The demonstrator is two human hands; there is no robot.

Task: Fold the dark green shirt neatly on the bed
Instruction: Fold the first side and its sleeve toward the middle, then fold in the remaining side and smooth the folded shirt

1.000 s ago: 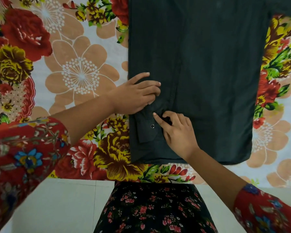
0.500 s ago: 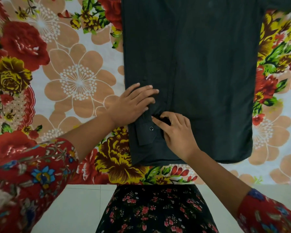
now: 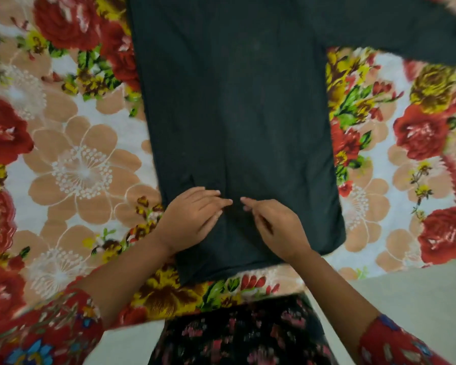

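The dark green shirt (image 3: 242, 122) lies flat on the bed's floral sheet (image 3: 79, 164), hem toward me. One sleeve (image 3: 395, 30) stretches out to the upper right. My left hand (image 3: 192, 219) rests palm down on the lower left part of the shirt, fingers together and extended. My right hand (image 3: 277, 227) sits on the shirt just beside it, fingers loosely curled, fingertips nearly meeting those of the left. The frame is blurred, so I cannot tell whether the right fingers pinch any cloth.
The bed's near edge (image 3: 248, 291) runs just below the shirt's hem, with pale floor (image 3: 419, 299) beyond at lower right. My floral skirt (image 3: 242, 335) stands against the edge. Bare sheet lies on both sides of the shirt.
The view has shifted, so the shirt sits lower and further right in frame. My left hand slid onto the shirt toward the right hand. The cuff with the button near the hands is no longer visible.
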